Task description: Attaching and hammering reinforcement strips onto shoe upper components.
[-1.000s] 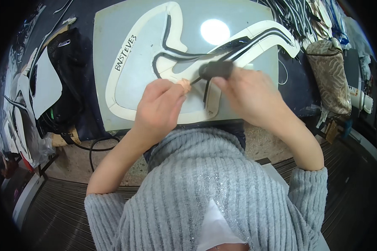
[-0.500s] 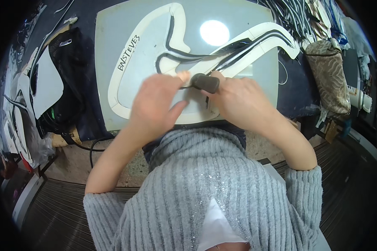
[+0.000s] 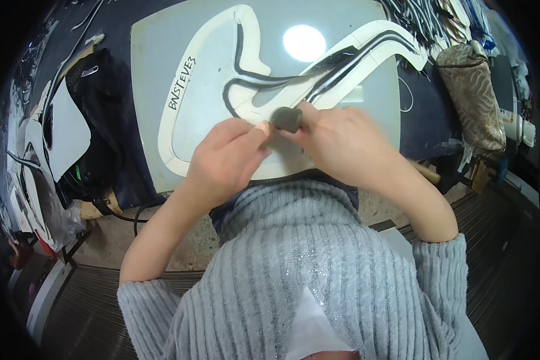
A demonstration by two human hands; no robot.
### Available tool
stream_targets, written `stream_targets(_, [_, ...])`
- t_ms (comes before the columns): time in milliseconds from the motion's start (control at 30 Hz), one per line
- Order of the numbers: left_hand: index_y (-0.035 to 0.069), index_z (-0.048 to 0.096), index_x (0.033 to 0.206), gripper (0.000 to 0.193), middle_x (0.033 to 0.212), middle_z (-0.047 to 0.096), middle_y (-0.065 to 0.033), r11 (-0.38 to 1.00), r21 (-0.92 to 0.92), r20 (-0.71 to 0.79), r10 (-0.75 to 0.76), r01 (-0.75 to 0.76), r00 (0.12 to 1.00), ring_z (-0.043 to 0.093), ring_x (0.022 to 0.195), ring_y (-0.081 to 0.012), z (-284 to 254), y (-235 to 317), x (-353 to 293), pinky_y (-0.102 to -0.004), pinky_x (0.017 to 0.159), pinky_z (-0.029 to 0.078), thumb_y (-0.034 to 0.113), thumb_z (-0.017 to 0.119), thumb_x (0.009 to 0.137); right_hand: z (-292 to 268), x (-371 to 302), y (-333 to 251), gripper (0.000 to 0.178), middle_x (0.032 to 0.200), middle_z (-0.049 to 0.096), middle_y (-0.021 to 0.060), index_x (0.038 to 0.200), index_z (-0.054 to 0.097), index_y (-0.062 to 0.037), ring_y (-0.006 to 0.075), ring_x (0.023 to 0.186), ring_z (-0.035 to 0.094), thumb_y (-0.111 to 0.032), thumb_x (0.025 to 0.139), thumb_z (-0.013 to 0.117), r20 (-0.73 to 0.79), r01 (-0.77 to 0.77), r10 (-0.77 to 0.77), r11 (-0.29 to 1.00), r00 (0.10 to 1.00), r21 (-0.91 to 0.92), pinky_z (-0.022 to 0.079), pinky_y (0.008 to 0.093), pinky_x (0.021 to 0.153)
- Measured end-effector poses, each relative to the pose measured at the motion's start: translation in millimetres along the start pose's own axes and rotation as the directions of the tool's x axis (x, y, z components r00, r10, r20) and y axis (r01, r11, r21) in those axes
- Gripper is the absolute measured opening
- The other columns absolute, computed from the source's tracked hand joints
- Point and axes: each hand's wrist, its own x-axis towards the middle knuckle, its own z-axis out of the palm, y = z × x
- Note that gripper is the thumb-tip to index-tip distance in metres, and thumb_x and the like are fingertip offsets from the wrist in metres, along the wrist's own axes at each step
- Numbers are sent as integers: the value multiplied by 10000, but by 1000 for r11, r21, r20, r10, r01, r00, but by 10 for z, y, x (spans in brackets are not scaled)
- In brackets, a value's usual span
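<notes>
My left hand [image 3: 231, 150] is closed in a pinch just above the near part of a cream cutout pattern [image 3: 167, 132]; what its fingers hold is hidden. My right hand [image 3: 342, 141] is closed around a dark, blunt-ended tool [image 3: 287, 119], whose lower part I cannot see. Both hands' fingertips nearly meet at the tool. Narrow black strips [image 3: 270, 80] lie curved along the pattern's inner edges and up its right arm. The pattern rests on a pale grey board [image 3: 150, 66], with handwriting on its left band.
A patterned brown pouch [image 3: 471, 96] lies right of the board, beside a white bottle [image 3: 520, 132]. Bundled strips [image 3: 417, 30] fill the far right. At the left are a black bag [image 3: 99, 126] and white cut pieces [image 3: 69, 129]. A bright glare spot sits on the board.
The tool has tilted so that its blunt end looks rounder and shorter. My left fingers have drawn together into a pinch. The board and pattern have shifted slightly in view.
</notes>
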Motion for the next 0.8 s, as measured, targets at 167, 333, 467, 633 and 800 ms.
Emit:
stream_targets(167, [-25, 637, 1129, 441, 976, 677, -121, 1000, -12, -13, 16, -17, 1000, 644, 850, -282, 1, -16, -29, -364, 746, 543, -8, 775, 711, -67, 3, -159, 361, 657, 647, 177, 872, 559, 18, 362, 645, 670, -323, 990, 570, -51, -120, 128, 985, 990, 125, 524, 443, 583])
stream_targets(333, [-15, 589, 1255, 620, 1155, 671, -165, 999, -47, 161, -16, 24, 987, 639, 1076, -360, -284, -54, 60, -428, 918, 523, 117, 854, 710, 3, -107, -29, 305, 664, 648, 197, 909, 569, 7, 382, 662, 668, -284, 998, 551, 99, -87, 77, 991, 992, 100, 513, 481, 601])
stream_targets(467, [0, 537, 1347, 815, 1369, 578, -151, 994, 108, 489, -59, 6, 870, 484, 1322, -392, -533, -90, 93, -508, 1120, 345, 336, 865, 681, -64, -284, 153, 323, 651, 613, 199, 1006, 631, 39, 392, 647, 638, -271, 1012, 540, -23, -283, 296, 931, 955, 231, 492, 463, 605])
stream_targets(633, [-2, 448, 1422, 925, 1437, 529, -145, 971, 184, 330, -210, 155, 920, 444, 1369, -378, -128, 182, -169, -557, 1145, 283, 373, 861, 684, -36, -391, 308, 292, 693, 586, 191, 1174, 646, -27, 355, 597, 575, -253, 1028, 535, -203, -290, 462, 784, 864, 549, 424, 422, 566])
stream_targets(800, [-24, 373, 1450, 977, 1438, 519, -165, 931, 267, 88, -282, 250, 955, 454, 1356, -372, 157, 327, -89, -576, 1132, 263, 315, 880, 687, -89, -122, 133, 261, 706, 632, 179, 1093, 647, -31, 362, 651, 631, -259, 1008, 553, -281, -129, 227, 936, 933, 327, 474, 435, 593])
